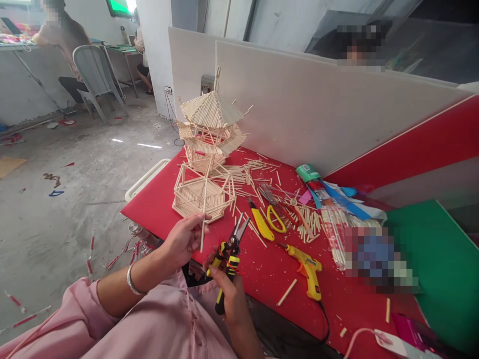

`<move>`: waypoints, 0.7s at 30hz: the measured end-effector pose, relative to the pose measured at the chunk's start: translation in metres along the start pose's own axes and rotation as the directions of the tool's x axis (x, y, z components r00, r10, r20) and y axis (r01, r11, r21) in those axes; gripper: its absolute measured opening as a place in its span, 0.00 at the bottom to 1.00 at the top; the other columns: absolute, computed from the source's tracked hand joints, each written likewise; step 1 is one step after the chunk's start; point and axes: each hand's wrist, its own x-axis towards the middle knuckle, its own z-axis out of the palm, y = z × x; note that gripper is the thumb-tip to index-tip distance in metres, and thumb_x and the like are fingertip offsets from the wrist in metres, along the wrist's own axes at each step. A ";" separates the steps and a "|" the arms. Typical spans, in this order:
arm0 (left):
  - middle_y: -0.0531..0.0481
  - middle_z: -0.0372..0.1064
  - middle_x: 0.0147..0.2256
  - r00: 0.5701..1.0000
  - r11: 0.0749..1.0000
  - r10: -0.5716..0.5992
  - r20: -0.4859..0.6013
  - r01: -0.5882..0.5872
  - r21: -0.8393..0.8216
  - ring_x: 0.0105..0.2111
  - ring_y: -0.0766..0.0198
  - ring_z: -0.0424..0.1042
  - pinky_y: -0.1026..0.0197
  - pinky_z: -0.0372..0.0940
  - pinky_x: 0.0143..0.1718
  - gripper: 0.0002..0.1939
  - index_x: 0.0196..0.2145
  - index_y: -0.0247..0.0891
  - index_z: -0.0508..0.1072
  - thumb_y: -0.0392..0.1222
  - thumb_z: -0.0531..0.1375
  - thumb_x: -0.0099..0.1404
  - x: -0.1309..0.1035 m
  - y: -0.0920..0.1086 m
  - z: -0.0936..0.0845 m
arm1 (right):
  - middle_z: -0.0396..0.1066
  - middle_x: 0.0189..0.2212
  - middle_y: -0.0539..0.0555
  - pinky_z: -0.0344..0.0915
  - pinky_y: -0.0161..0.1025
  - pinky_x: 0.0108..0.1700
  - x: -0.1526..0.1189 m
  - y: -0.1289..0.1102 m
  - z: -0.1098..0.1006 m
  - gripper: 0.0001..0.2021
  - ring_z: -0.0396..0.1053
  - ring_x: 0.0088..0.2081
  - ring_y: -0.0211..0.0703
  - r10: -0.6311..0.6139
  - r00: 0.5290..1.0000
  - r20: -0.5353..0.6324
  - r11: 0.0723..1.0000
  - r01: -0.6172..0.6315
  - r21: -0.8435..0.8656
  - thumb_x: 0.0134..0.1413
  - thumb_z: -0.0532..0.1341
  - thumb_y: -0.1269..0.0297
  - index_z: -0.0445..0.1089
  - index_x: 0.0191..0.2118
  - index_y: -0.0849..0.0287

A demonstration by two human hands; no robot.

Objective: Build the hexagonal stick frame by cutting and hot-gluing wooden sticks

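A thin wooden stick (202,242) is pinched between the fingertips of my left hand (186,238), near the table's front edge. My right hand (226,286) grips the black and yellow handles of a pair of shears (232,244); their blades point up and stand apart. Just beyond my left hand lies a hexagonal base made of sticks (200,197), with low uprights and rails round it. Behind that stands a pagoda-like stick model (212,112) with tiered, sloping roofs.
On the red table (258,269) lie a yellow glue gun (307,269), a yellow cutter knife (261,223), yellow-handled scissors (276,219), and many loose sticks (309,224). Packed sticks (334,239) lie at the right. A pale panel (284,99) borders the back. Other people sit beyond.
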 end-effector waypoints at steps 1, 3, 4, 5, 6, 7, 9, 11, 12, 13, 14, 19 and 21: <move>0.54 0.67 0.20 1.000 1.000 -0.003 0.001 0.003 -0.002 0.10 0.77 0.47 0.70 0.40 0.11 0.08 0.35 0.33 0.72 0.42 0.60 0.62 0.000 0.000 0.000 | 0.76 0.37 0.52 0.70 0.45 0.47 0.000 0.002 -0.001 0.23 0.74 0.39 0.47 -0.006 1.000 0.002 1.000 0.006 -0.001 0.43 0.72 0.52 0.74 0.46 0.54; 0.54 0.67 0.20 1.000 1.000 -0.009 0.008 0.009 -0.006 0.10 0.77 0.48 0.71 0.40 0.11 0.08 0.35 0.32 0.72 0.41 0.58 0.63 0.000 0.000 -0.001 | 0.76 0.38 0.52 0.70 0.45 0.48 0.001 0.005 -0.002 0.22 0.74 0.40 0.47 -0.010 1.000 0.006 1.000 0.010 0.002 0.44 0.72 0.53 0.74 0.46 0.54; 0.54 0.67 0.20 1.000 1.000 -0.012 0.013 0.012 -0.006 0.10 0.77 0.48 0.71 0.40 0.11 0.08 0.36 0.32 0.72 0.41 0.58 0.63 0.000 0.000 -0.001 | 0.76 0.39 0.52 0.69 0.45 0.48 0.001 0.006 -0.002 0.22 0.74 0.40 0.47 -0.009 1.000 0.008 1.000 0.009 0.004 0.44 0.72 0.53 0.74 0.46 0.54; 0.54 0.67 0.20 1.000 1.000 -0.013 0.017 0.013 -0.006 0.10 0.77 0.48 0.71 0.41 0.11 0.08 0.36 0.32 0.72 0.41 0.57 0.64 0.000 0.000 -0.002 | 0.76 0.40 0.53 0.69 0.45 0.49 0.001 0.006 -0.002 0.22 0.73 0.41 0.47 -0.008 1.000 0.007 1.000 0.008 0.004 0.44 0.72 0.53 0.74 0.46 0.54; 0.54 0.68 0.21 1.000 1.000 -0.015 0.020 0.015 -0.005 0.10 0.77 0.48 0.71 0.41 0.11 0.08 0.37 0.32 0.72 0.41 0.57 0.64 0.000 -0.001 -0.002 | 0.76 0.40 0.53 0.69 0.46 0.49 0.000 0.006 -0.003 0.22 0.73 0.41 0.47 -0.006 1.000 0.004 1.000 0.006 0.005 0.44 0.72 0.53 0.74 0.46 0.54; 0.54 0.68 0.21 1.000 1.000 -0.015 0.021 0.015 -0.006 0.10 0.78 0.48 0.71 0.41 0.11 0.08 0.37 0.32 0.72 0.41 0.57 0.65 0.000 -0.001 -0.003 | 0.76 0.41 0.53 0.69 0.46 0.49 0.000 0.006 -0.002 0.22 0.73 0.41 0.47 -0.007 1.000 -0.001 1.000 0.007 0.004 0.44 0.72 0.53 0.74 0.46 0.54; 0.54 0.67 0.21 1.000 1.000 -0.014 0.022 0.014 -0.010 0.10 0.78 0.48 0.71 0.41 0.11 0.09 0.37 0.32 0.72 0.41 0.57 0.65 0.002 -0.002 -0.004 | 0.76 0.41 0.53 0.69 0.46 0.50 -0.001 0.004 -0.002 0.22 0.73 0.42 0.48 -0.013 1.000 -0.001 1.000 0.013 -0.007 0.45 0.71 0.54 0.74 0.46 0.54; 0.54 0.67 0.21 1.000 1.000 -0.011 0.026 0.012 -0.016 0.10 0.77 0.48 0.71 0.41 0.12 0.09 0.37 0.32 0.72 0.41 0.58 0.64 0.003 -0.003 -0.005 | 0.77 0.42 0.53 0.69 0.47 0.51 -0.002 0.002 -0.001 0.21 0.73 0.42 0.48 -0.020 1.000 0.001 1.000 0.020 -0.021 0.45 0.71 0.54 0.74 0.46 0.54; 0.54 0.67 0.21 1.000 1.000 -0.009 0.027 0.009 -0.017 0.10 0.77 0.48 0.71 0.40 0.12 0.09 0.37 0.32 0.72 0.41 0.59 0.63 0.004 -0.003 -0.005 | 0.77 0.42 0.53 0.68 0.47 0.51 -0.002 0.001 0.000 0.21 0.73 0.43 0.48 -0.022 1.000 0.001 0.999 0.022 -0.027 0.45 0.71 0.54 0.74 0.46 0.54; 0.54 0.67 0.21 1.000 1.000 -0.005 0.028 0.005 -0.018 0.10 0.77 0.48 0.71 0.40 0.12 0.09 0.37 0.32 0.72 0.41 0.59 0.63 0.004 -0.003 -0.005 | 0.76 0.41 0.54 0.68 0.47 0.51 -0.002 0.001 0.000 0.22 0.73 0.43 0.49 -0.023 1.000 -0.002 0.999 0.023 -0.032 0.44 0.71 0.53 0.74 0.46 0.54; 0.54 0.68 0.21 1.000 1.000 0.000 0.029 0.001 -0.015 0.11 0.77 0.48 0.70 0.40 0.12 0.09 0.37 0.33 0.72 0.42 0.60 0.62 0.005 -0.004 -0.005 | 0.76 0.41 0.54 0.68 0.48 0.51 -0.002 0.000 0.000 0.22 0.73 0.43 0.49 -0.020 1.000 -0.003 0.999 0.020 -0.038 0.44 0.71 0.53 0.74 0.46 0.55; 0.55 0.66 0.20 0.996 0.991 0.060 0.068 -0.067 0.117 0.12 0.77 0.46 0.69 0.40 0.13 0.15 0.34 0.33 0.75 0.49 0.64 0.57 -0.002 -0.009 -0.008 | 0.75 0.38 0.54 0.68 0.46 0.49 -0.002 0.002 -0.010 0.19 0.72 0.42 0.49 -0.002 0.998 0.057 0.994 0.009 -0.113 0.45 0.69 0.56 0.73 0.44 0.57; 0.54 0.65 0.18 0.987 0.964 0.094 0.133 -0.124 0.234 0.14 0.76 0.50 0.68 0.44 0.15 0.19 0.32 0.33 0.75 0.54 0.66 0.56 -0.006 -0.012 -0.011 | 0.74 0.37 0.53 0.68 0.43 0.46 -0.003 0.000 -0.018 0.17 0.71 0.40 0.47 -0.026 0.996 0.090 0.974 0.045 -0.221 0.45 0.66 0.60 0.72 0.43 0.56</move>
